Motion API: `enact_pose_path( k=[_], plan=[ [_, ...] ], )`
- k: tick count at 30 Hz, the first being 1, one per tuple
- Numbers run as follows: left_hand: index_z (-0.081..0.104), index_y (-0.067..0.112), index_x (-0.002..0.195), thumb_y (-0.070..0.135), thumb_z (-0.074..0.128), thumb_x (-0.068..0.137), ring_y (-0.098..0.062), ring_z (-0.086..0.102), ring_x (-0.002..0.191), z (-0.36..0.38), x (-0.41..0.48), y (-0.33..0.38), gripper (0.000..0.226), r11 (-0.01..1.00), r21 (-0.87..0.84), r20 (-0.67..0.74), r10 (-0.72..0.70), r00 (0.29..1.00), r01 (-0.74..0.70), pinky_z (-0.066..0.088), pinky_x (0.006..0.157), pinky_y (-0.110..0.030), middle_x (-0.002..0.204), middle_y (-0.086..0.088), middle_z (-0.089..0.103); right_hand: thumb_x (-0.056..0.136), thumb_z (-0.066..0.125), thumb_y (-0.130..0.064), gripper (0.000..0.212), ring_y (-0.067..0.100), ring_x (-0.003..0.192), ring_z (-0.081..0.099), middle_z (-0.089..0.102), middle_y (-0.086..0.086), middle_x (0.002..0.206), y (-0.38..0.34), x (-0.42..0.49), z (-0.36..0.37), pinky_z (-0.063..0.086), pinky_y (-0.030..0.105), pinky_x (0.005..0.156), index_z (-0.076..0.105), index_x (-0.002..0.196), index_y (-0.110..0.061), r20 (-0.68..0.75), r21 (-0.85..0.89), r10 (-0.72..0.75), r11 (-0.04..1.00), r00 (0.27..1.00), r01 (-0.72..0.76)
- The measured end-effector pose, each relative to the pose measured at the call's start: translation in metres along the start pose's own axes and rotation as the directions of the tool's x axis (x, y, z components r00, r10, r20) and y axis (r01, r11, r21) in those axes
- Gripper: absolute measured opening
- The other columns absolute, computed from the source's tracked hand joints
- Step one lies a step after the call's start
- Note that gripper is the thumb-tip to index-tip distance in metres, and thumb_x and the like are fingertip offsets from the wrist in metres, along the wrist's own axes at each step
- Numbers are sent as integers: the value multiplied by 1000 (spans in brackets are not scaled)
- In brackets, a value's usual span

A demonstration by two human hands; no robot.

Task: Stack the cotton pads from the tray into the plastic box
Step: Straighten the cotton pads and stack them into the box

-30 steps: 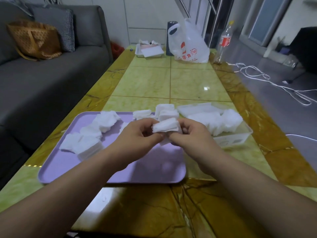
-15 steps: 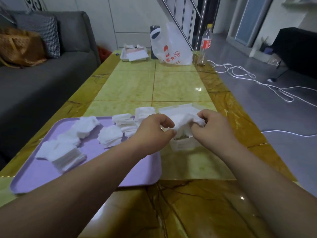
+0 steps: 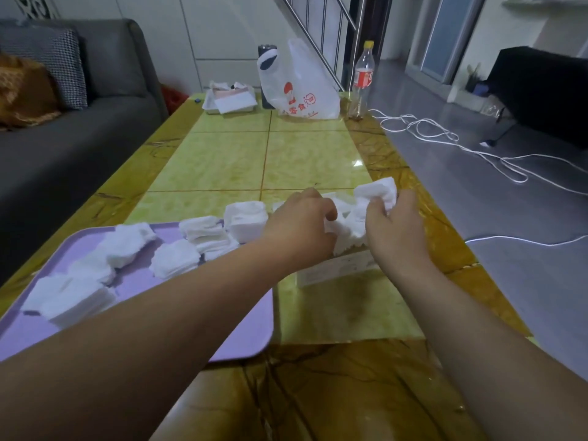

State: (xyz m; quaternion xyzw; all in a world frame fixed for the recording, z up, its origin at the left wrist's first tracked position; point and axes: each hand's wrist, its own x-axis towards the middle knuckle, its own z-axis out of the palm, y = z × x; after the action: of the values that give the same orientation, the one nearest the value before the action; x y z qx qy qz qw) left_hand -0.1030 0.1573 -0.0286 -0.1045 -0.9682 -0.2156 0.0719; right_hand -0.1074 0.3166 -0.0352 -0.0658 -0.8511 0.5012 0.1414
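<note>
Table (image 3: 311,160): glossy yellow-green tiles with brown marbled borders; it carries the tray and the box.
Tray (image 3: 241,329): flat, lilac, on the near left of the table.
Plastic box (image 3: 337,270): clear, just right of the tray, mostly hidden behind the wrists.
Cotton pads (image 3: 175,257): white, square, soft-edged, in loose uneven piles along the tray's far side; more fill the box.
Held stack (image 3: 377,190): a few pads, bent, raised over the box's far end.
Right hand (image 3: 394,230): fingers (image 3: 375,206) curled, pinching the held stack.
Left hand (image 3: 302,230): fingers (image 3: 327,211) curled down onto the box's pads; whether gripping or only pressing is unclear.
Change: a second ago both hands pinched one stack above the tray; now both are over the box.
</note>
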Motion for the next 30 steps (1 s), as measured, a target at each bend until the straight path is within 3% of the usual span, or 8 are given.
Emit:
enact_pose_path(
  k=[5,7,10,15,22,25,27,30],
  plan=[
    [67,27,118,32,76,82,-18,48,124,3,-16,-18,38,999,-13,0,33,999,-33,46,100,-40,130,7,54,105,43,-29,18,4,83,52,50,-11,93,-7,-1,3,38,26,64,44,117,-15,66,65,-49,997,997,45],
    [66,27,120,32,77,81,-18,48,124,-1,-21,-22,41,999,-12,11,32,999,-32,46,100,-39,130,7,54,101,44,-34,24,18,93,63,57,-4,103,-8,-1,6,52,38,78,46,119,-19,80,144,28,989,996,-39],
    [62,27,127,31,77,80,-17,49,123,-10,-25,-23,49,999,32,61,34,998,-36,47,99,-39,130,7,53,93,46,-37,31,29,101,66,62,0,111,-11,-4,7,56,54,91,50,119,-21,104,167,106,978,989,-122],
    [57,28,134,30,75,80,-16,50,123,-17,-23,-21,57,990,109,111,80,991,-92,53,92,-43,135,9,50,96,48,-25,20,19,86,57,58,-1,97,-9,2,2,43,35,66,55,112,-15,133,76,106,990,985,-117],
    [59,29,131,38,78,78,-17,49,123,-9,-12,-11,57,987,109,79,106,991,-114,53,93,-43,133,8,51,100,47,-29,27,14,88,55,56,-6,101,-8,7,1,39,32,66,53,122,-15,203,51,65,996,977,-77],
    [60,30,127,41,78,78,-16,49,123,-8,-11,-12,54,987,121,82,100,992,-109,52,93,-42,132,8,51,103,45,-36,29,23,101,58,56,-2,110,-13,6,6,45,36,81,47,125,-17,195,117,70,989,978,-94],
    [61,29,125,39,78,78,-17,48,122,-9,-12,-14,50,982,136,72,122,990,-131,52,92,-43,131,8,53,97,43,-43,31,28,106,64,58,-3,114,-15,5,8,54,49,91,43,122,-26,195,210,125,964,973,-166],
    [64,26,122,35,77,79,-20,51,115,-9,-8,-11,46,957,162,53,235,970,-241,52,90,-42,126,7,58,101,40,-36,23,31,96,71,58,-2,113,-15,6,9,62,56,80,38,123,-30,209,333,200,906,957,-262]
  ],
)
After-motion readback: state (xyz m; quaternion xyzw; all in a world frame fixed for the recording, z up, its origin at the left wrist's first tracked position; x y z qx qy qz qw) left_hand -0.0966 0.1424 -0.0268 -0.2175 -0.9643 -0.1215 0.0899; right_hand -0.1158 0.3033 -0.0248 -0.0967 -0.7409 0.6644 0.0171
